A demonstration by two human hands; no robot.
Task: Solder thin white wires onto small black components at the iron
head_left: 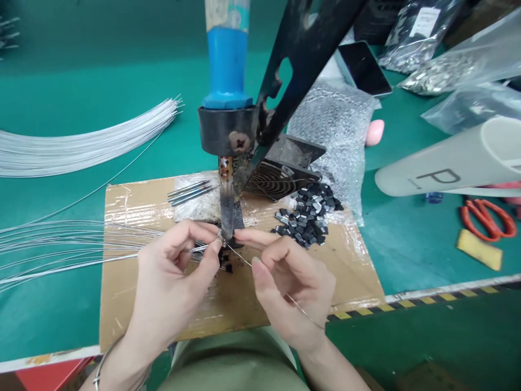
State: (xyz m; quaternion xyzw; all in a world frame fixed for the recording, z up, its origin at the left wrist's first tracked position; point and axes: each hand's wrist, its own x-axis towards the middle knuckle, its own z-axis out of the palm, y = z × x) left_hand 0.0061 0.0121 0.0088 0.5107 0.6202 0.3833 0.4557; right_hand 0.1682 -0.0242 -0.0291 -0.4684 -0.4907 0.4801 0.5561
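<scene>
Cable [198, 249] in our left hand [173, 274], pinched thumb to finger just beside iron tip [227, 228]; long axis roughly crosswise, end pointing right, towards our right hand [299, 282]; left nearer; right pinches thin wire [239, 257], slanting from near tip back rightward; cardboard [345, 271] beneath; black pieces [307, 214] beyond right hand.

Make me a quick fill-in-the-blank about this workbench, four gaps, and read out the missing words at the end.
The smooth grip of the upright soldering iron is coloured ____.
The thin wire crosses the palm of the ____ hand.
The big letter printed on the pale cylinder is ____.
The brown sheet under the heap of black pieces is made of ____.

Missing words: blue; right; P; cardboard.
</scene>
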